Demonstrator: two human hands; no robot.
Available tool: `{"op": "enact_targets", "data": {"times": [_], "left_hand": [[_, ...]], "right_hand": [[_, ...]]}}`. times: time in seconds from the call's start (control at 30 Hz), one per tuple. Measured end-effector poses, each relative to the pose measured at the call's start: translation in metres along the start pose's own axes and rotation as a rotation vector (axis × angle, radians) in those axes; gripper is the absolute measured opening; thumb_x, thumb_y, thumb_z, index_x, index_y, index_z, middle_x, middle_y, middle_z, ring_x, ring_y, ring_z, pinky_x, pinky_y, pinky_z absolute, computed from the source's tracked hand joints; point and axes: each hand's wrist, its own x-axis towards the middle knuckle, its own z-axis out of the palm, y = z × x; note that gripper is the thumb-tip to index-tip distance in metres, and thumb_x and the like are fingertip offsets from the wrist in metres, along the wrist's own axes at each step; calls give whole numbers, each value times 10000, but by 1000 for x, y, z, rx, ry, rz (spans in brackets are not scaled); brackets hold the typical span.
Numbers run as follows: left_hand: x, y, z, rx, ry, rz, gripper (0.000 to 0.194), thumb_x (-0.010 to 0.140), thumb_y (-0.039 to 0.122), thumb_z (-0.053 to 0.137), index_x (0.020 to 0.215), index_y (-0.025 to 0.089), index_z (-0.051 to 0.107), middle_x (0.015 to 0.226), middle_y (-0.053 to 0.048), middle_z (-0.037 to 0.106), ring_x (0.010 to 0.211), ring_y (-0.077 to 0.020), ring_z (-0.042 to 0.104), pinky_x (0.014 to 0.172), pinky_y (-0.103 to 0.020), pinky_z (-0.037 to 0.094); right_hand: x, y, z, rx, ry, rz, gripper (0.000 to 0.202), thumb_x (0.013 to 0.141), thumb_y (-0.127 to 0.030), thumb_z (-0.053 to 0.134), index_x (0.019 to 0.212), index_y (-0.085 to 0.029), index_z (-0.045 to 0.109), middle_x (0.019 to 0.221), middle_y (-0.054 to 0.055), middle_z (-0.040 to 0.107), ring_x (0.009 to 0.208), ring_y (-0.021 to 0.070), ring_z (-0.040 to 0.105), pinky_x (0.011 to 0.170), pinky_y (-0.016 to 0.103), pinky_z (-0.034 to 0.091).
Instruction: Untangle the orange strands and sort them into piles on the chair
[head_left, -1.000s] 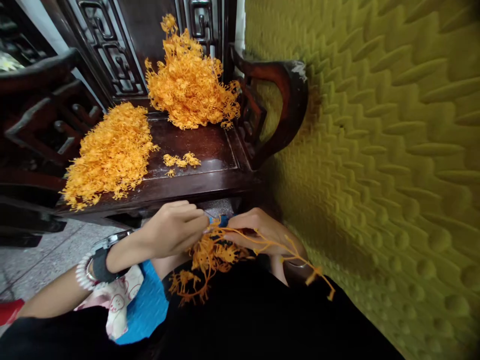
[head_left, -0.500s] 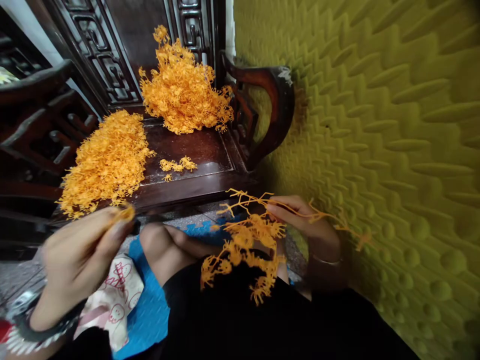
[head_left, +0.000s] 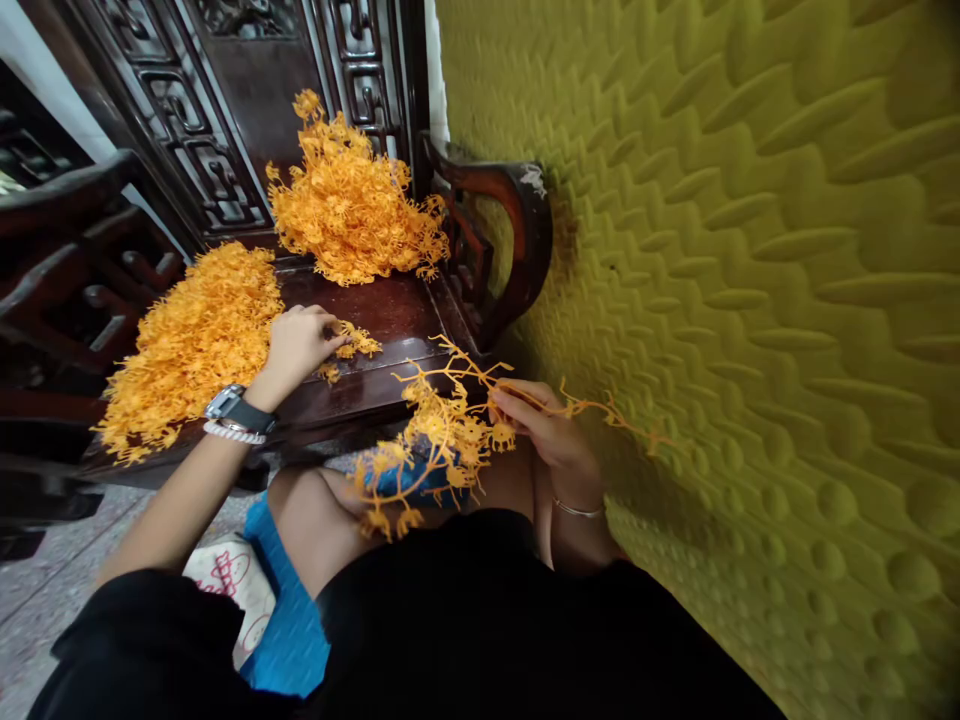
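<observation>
My right hand pinches a branching sprig of orange plastic flowers; the flower heads hang to its left over my lap, and bare orange stems stick out to either side. Over the front of the dark wooden seat, my left hand is closed, its fingertips at a few loose orange flower pieces. What sits between those fingertips is hidden. Just left of this hand spreads a low heap of loose orange flower pieces. A taller bushy pile of orange flower sprigs stands farther back on the seat.
A curved wooden armrest borders the seat's right side, close to a textured yellow-green wall. Another dark carved chair stands at left. On the floor are a blue foam mat and a white printed cloth item.
My left hand has reached forward from the lower left, with an orange piece in its pinch before, to the loose pieces on the seat. My right hand still holds the sprig.
</observation>
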Motion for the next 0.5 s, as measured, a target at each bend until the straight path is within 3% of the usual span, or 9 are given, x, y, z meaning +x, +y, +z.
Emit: {"op": "enact_targets", "data": {"times": [0.13, 0.27, 0.37, 0.43, 0.5], "left_hand": [[9, -1, 14, -14, -94, -68, 404, 905, 472, 459, 735, 149, 633, 869, -154, 649, 940, -321, 561, 744, -366, 421], [1, 12, 6, -234, 66, -84, 427, 930, 488, 395, 822, 128, 597, 979, -198, 619, 1037, -346, 531, 883, -456, 421], [-25, 38, -14, -482, 148, 81, 409, 947, 501, 355, 982, 157, 573, 1138, -134, 608, 1109, -257, 535, 990, -403, 411], [-49, 61, -29, -730, 58, 276, 520, 914, 583, 367, 1185, 164, 510, 1251, -120, 575, 1164, -233, 535, 1020, -375, 421], [-73, 84, -41, -918, -85, 449, 832, 751, 686, 563, 1360, 155, 368, 1376, -163, 485, 1244, -293, 487, 1045, -419, 412]], "right_hand": [[2, 4, 0, 10, 61, 3, 294, 771, -464, 664, 634, -210, 612, 617, -23, 536, 538, 93, 447, 491, 235, 362], [6, 6, 1, -4, 101, 18, 298, 763, -491, 667, 666, -212, 627, 639, -18, 559, 569, 101, 487, 533, 240, 420], [10, 6, 7, -40, 54, 18, 333, 789, -517, 637, 677, -204, 615, 655, -13, 566, 589, 106, 505, 555, 239, 439], [13, 4, 16, -96, 15, 4, 357, 826, -522, 594, 678, -197, 598, 642, -12, 548, 581, 108, 496, 569, 245, 443], [14, 0, 28, -186, -17, -53, 365, 880, -504, 525, 697, -196, 592, 651, -3, 552, 615, 125, 514, 618, 262, 456]]}}
